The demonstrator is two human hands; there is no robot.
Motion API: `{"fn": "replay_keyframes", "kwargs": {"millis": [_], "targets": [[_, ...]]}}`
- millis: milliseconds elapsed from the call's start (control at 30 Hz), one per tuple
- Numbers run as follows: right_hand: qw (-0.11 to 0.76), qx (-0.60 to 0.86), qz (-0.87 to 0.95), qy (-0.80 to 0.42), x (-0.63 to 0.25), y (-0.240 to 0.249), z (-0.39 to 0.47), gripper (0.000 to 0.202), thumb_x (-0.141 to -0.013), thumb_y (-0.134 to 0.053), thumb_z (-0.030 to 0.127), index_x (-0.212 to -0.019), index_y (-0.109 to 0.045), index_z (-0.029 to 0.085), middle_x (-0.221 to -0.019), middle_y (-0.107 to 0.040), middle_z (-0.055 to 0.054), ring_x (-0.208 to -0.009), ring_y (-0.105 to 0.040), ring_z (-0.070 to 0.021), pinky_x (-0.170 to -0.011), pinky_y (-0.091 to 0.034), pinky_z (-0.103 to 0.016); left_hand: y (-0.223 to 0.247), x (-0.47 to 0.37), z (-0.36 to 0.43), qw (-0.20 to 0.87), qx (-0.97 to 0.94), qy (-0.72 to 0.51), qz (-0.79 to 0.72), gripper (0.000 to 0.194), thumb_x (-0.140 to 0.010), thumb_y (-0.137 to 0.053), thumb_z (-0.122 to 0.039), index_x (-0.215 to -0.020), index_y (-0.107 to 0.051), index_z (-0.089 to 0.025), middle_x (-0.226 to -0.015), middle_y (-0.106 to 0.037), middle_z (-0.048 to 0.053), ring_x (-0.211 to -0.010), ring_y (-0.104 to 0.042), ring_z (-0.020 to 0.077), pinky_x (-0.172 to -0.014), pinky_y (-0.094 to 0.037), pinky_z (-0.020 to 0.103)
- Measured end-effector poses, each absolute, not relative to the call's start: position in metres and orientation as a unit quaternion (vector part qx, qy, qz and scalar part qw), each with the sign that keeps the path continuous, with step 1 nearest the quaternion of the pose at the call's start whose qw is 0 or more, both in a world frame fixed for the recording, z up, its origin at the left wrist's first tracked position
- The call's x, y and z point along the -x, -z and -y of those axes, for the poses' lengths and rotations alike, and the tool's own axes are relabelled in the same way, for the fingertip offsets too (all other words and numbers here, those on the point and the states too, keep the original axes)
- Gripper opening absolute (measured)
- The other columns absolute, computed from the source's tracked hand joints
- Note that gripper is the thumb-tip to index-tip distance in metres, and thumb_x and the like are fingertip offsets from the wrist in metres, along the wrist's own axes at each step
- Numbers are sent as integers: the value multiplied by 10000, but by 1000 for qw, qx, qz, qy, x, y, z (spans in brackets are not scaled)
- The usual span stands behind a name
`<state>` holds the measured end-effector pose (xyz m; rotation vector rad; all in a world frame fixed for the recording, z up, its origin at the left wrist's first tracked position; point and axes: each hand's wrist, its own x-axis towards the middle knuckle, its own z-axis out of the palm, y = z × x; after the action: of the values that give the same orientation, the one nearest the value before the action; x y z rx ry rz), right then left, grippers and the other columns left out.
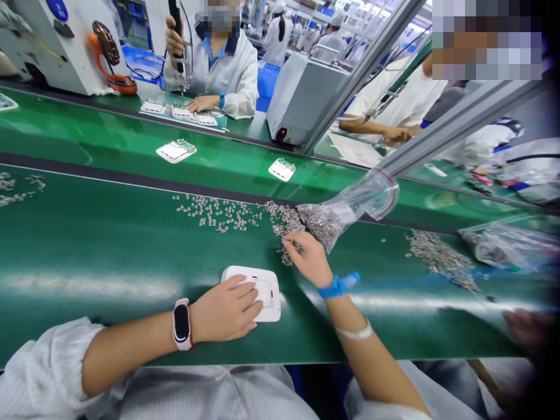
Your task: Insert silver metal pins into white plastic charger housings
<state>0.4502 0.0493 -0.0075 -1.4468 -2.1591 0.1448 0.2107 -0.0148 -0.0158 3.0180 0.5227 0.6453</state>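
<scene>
On the green work surface in front of me lies a white plastic housing (273, 291) with rounded corners and a recessed middle. My left hand (231, 308) rests flat over its left and middle part, fingers stretched out, covering some of the recess. Farther up and to the right, my right hand (306, 254) reaches to the edge of a heap of small metal pieces (284, 217). Its thumb and fingertips are drawn together, and whatever they pinch is too small to make out. Beside that hand lies a clear zip bag (332, 219) of the same pieces, its bottom end near the heap.
Loose metal pieces (214, 213) are scattered left of the heap; another pile (441, 256) lies to the right, near a second bag (503, 245). Beyond a dark strip, a green belt carries white housings with circuit boards (176, 150). Across it, a co-worker (227, 76) holds an upright tool.
</scene>
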Motion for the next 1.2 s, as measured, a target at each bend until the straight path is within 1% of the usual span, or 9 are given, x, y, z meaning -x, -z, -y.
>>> {"fn": "replay_keyframes", "kwargs": {"millis": [133, 267, 367, 500, 600, 767, 933, 1067, 1200], "targets": [[118, 620, 776, 2, -448, 21, -121, 150, -801, -529, 213, -716, -633, 146, -774, -613, -88, -810, -554, -209, -754, -426, -323, 19, -205, 7, 9, -956, -217, -196, 306, -841, -477, -372, -1008, -551, -126, -925, -634, 64, -986, -536, 226, -917, -356, 395], [95, 625, 775, 1, -438, 27, -141, 163, -766, -551, 182, -624, -622, 144, -719, -607, -94, -750, -556, -207, -683, -411, -307, 20, -199, -1, 9, -945, -225, -236, 322, -839, -483, -392, -1015, -548, -131, -946, -632, 72, -1001, -530, 243, -919, -347, 406], [93, 609, 788, -14, -433, 21, -136, 136, -763, -550, 163, -650, -625, 150, -724, -625, -76, -726, -574, -188, -672, -422, -287, 18, -194, -8, 16, -943, -217, -251, 311, -842, -482, -388, -1008, -552, -135, -960, -631, 78, -1013, -523, 255, -914, -347, 415], [187, 520, 831, -66, -418, 7, -104, 113, -817, -510, 181, -807, -623, 176, -770, -666, -28, -702, -612, -137, -669, -463, -240, 9, -186, -15, 81, -938, -215, -259, 290, -852, -470, -389, -991, -562, -152, -946, -639, 68, -1044, -514, 251, -937, -331, 423], [305, 394, 860, -112, -400, 0, -66, 104, -817, -511, 149, -793, -603, 189, -771, -681, -16, -708, -636, -119, -651, -492, -216, -2, -183, -19, 155, -905, -247, -309, 264, -864, -454, -362, -1007, -562, -169, -979, -638, 58, -1031, -527, 216, -925, -348, 388], [385, 302, 859, -150, -376, -3, -29, 114, -808, -526, 110, -787, -598, 196, -749, -669, -27, -712, -637, -109, -619, -513, -199, -6, -185, -23, 202, -840, -305, -400, 195, -862, -477, -298, -978, -573, -174, -948, -662, 32, -881, -593, 170, -802, -407, 325], [415, 301, 831, -217, -373, 0, -28, 119, -793, -547, 94, -815, -619, 187, -784, -665, -50, -760, -633, -122, -666, -520, -220, 1, -186, -24, 208, -837, -336, -379, 105, -856, -497, -228, -869, -592, -185, -824, -682, -11, -778, -617, 125, -755, -407, 283], [383, 355, 785, -333, -375, 1, -27, 105, -774, -591, 146, -870, -621, 177, -809, -659, -45, -748, -622, -128, -684, -508, -239, 2, -185, -24, 118, -861, -359, -340, 80, -846, -505, -182, -859, -583, -182, -787, -672, -7, -730, -607, 114, -723, -404, 275], [346, 388, 747, -414, -375, -3, -29, 58, -805, -551, 181, -773, -598, 171, -741, -614, -27, -693, -579, -120, -647, -480, -247, 0, -185, -24, 13, -886, -352, -301, 80, -848, -498, -153, -892, -562, -176, -778, -666, 2, -740, -606, 116, -725, -403, 283]]}}
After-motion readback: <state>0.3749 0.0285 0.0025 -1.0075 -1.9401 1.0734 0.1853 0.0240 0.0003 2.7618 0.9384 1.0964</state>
